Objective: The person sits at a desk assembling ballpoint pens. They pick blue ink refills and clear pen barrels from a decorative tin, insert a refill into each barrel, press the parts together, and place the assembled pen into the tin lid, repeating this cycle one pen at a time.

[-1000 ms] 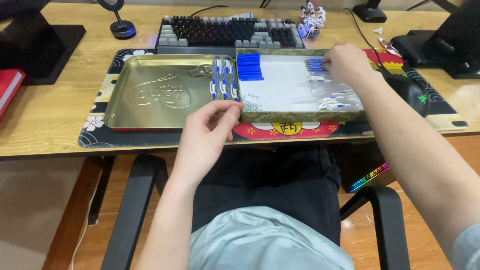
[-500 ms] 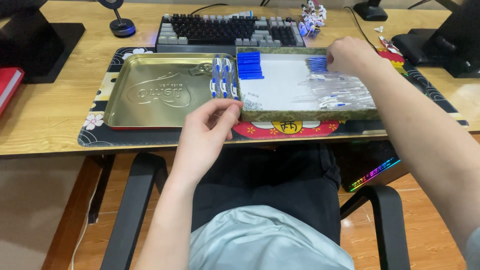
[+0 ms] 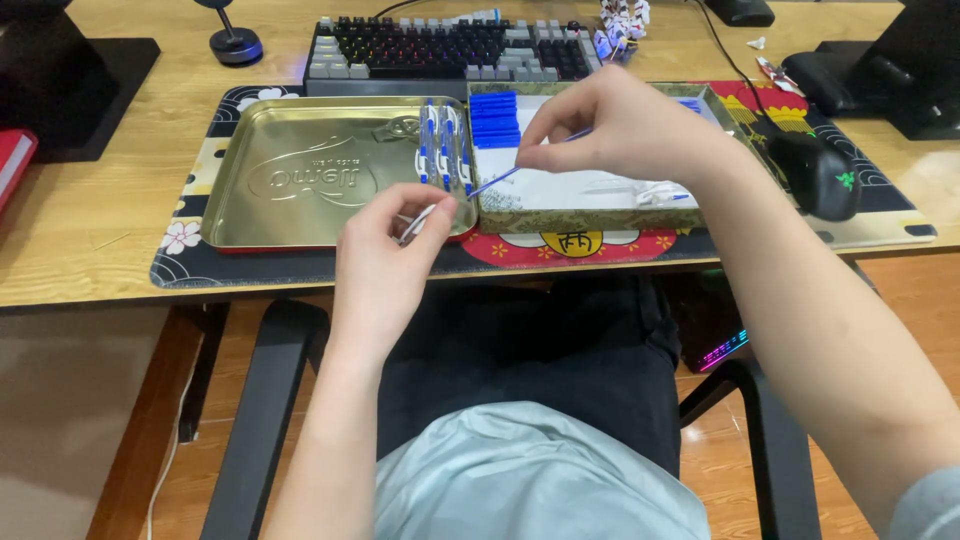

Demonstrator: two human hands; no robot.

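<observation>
While the left hand (image 3: 385, 250) pinches a clear pen barrel (image 3: 418, 222), the right hand (image 3: 620, 130) grips a thin blue refill (image 3: 500, 180) just beside it. Three finished pens (image 3: 445, 150) lie in the gold tray (image 3: 300, 180) above the left hand; blue parts (image 3: 495, 120) wait in the box (image 3: 590, 210) under the right.

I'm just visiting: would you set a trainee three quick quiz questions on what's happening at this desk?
1. True or false: the gold tin lid lies left of the box.
2. What does the right hand pinch?
A. a thin blue refill
B. a coin
3. The left hand holds a clear pen ____.

Key: 1 true; 2 A; 3 barrel.
</observation>
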